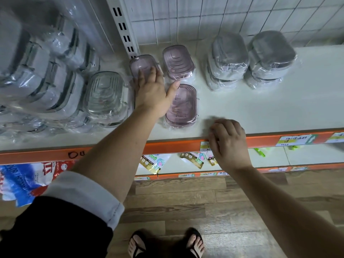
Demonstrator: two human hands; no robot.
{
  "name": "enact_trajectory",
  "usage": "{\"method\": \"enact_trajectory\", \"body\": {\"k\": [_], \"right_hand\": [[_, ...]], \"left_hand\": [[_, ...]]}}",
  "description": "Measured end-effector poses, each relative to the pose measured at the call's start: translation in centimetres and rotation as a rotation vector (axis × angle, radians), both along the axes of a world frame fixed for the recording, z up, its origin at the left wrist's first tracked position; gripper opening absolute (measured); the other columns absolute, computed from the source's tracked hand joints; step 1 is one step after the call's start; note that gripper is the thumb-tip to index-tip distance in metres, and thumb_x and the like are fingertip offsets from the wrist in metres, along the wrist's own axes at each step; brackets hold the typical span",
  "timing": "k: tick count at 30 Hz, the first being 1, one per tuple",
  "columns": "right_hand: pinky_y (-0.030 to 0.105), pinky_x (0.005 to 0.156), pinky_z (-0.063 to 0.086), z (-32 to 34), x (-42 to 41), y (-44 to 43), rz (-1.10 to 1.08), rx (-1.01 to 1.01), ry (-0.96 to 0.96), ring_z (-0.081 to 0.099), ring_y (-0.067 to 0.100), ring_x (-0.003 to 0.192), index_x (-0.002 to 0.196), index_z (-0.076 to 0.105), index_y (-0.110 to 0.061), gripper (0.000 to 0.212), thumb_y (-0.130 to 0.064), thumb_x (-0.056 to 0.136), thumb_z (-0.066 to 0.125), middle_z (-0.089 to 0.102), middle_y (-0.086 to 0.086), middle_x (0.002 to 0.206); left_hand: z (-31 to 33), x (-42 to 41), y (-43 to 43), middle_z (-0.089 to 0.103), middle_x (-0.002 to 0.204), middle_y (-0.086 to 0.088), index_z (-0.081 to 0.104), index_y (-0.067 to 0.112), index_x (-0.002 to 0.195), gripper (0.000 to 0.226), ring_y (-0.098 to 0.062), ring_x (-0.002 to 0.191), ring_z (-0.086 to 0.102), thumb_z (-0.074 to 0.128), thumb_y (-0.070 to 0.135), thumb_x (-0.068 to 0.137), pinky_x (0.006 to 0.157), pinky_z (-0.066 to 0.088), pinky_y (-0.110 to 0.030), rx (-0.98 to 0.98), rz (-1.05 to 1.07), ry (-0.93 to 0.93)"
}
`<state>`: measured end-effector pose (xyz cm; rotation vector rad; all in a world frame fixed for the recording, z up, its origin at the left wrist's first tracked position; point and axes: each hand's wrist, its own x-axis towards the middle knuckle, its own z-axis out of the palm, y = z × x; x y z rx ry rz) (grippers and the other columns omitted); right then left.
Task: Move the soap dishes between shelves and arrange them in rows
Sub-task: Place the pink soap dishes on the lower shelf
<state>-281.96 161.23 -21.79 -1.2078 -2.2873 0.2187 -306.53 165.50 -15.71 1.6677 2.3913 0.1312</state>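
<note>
Three pink soap dishes in clear wrap lie on the white shelf (260, 108): a back left dish (142, 65), a back right dish (178, 61) and a front dish (183, 107). My left hand (153, 92) lies flat with its fingers on the back left dish and its thumb spread toward the front dish. My right hand (228, 141) rests at the shelf's orange front edge, fingers curled, holding nothing. A clear grey soap dish (105, 96) sits left of the pink ones. Two stacks of grey soap dishes (228, 58) (270, 56) stand at the back right.
Wrapped clear containers (37, 71) are piled at the left. A slotted upright post (123, 27) stands at the back. The orange shelf edge (176, 146) carries price labels. Packets (156, 162) lie on the lower shelf. My sandalled feet (165, 244) stand on a wooden floor.
</note>
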Motion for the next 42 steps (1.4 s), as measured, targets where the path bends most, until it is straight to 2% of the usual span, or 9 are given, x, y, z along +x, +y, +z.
{"method": "enact_trajectory", "body": {"k": [7,12,15,19,25,29,32,37,42], "right_hand": [[0.044,0.081,0.046,-0.2,0.1,0.0,0.005,0.017,-0.011,0.057,0.04,0.092,0.096,0.065,-0.001,0.027,-0.019,0.093,0.046,0.063,0.016,0.102],[0.044,0.082,0.044,-0.1,0.0,-0.1,0.001,0.024,-0.021,0.057,0.039,0.093,0.096,0.065,-0.002,0.027,-0.021,0.093,0.045,0.063,0.016,0.103],[0.045,0.084,0.044,0.0,0.1,-0.1,0.008,0.012,-0.031,0.056,0.04,0.095,0.098,0.064,-0.002,0.029,-0.022,0.094,0.044,0.062,0.016,0.104],[0.044,0.086,0.043,-0.1,0.1,-0.1,0.003,-0.009,-0.04,0.055,0.039,0.098,0.099,0.065,-0.002,0.03,-0.023,0.095,0.043,0.062,0.016,0.107],[0.045,0.088,0.045,0.1,0.2,-0.1,0.021,-0.028,-0.027,0.056,0.039,0.099,0.102,0.065,-0.001,0.031,-0.022,0.096,0.043,0.062,0.017,0.108],[0.047,0.09,0.046,0.5,0.3,0.0,0.05,-0.071,-0.037,0.056,0.039,0.1,0.104,0.065,0.0,0.031,-0.021,0.096,0.043,0.062,0.017,0.108],[0.049,0.093,0.047,1.3,0.6,0.0,0.06,-0.1,-0.064,0.055,0.04,0.106,0.11,0.064,0.0,0.033,-0.022,0.094,0.044,0.061,0.019,0.111],[0.049,0.092,0.048,5.6,0.7,-1.8,0.048,-0.098,-0.077,0.056,0.04,0.107,0.112,0.064,-0.001,0.035,-0.024,0.093,0.045,0.062,0.018,0.112],[0.046,0.077,0.052,12.7,-0.6,-5.4,0.068,-0.131,-0.076,0.06,0.038,0.09,0.107,0.064,-0.004,0.035,-0.028,0.093,0.042,0.066,0.014,0.1]], "left_hand": [[-0.3,-0.9,0.8,0.009,0.166,-0.008,0.018,0.01,0.157,0.071,-0.031,0.153,-0.003,0.028,0.055,0.103,0.121,-0.004,-0.038,0.065,-0.13,-0.046],[-0.4,-1.3,0.5,-0.002,0.167,-0.006,0.006,0.011,0.159,0.073,-0.024,0.153,-0.009,0.018,0.058,0.103,0.121,-0.01,-0.039,-0.002,-0.18,-0.014],[-0.4,-0.1,-2.6,0.015,0.165,-0.008,0.02,0.009,0.157,0.079,-0.023,0.153,0.007,0.015,0.059,0.096,0.122,-0.007,-0.034,0.139,-0.349,-0.038],[-1.5,1.7,-6.3,0.03,0.16,-0.013,0.035,0.004,0.151,0.079,-0.027,0.15,0.021,0.033,0.049,0.086,0.124,0.007,-0.037,0.242,-0.533,-0.017],[-2.4,3.7,-4.9,0.039,0.153,-0.02,0.043,-0.003,0.145,0.072,-0.034,0.146,0.031,0.037,0.048,0.095,0.12,0.026,-0.044,0.291,-0.489,0.043],[-2.2,4.4,-4.9,0.029,0.159,-0.017,0.034,0.0,0.151,0.076,-0.031,0.15,0.02,0.026,0.052,0.096,0.123,0.017,-0.043,0.246,-0.448,0.014],[-1.4,4.2,-6.1,0.03,0.159,-0.017,0.035,0.001,0.15,0.072,-0.03,0.149,0.024,0.025,0.05,0.098,0.122,0.018,-0.044,0.231,-0.437,0.023],[1.6,4.1,-10.6,0.051,0.144,-0.02,0.05,-0.001,0.14,0.058,-0.035,0.134,0.049,0.032,0.038,0.101,0.114,0.035,-0.047,0.253,-0.381,0.029],[7.1,4.6,-17.2,0.062,0.123,-0.019,0.065,0.003,0.12,0.045,-0.036,0.109,0.061,0.039,0.033,0.099,0.098,0.044,-0.043,0.306,-0.309,0.043]]}}
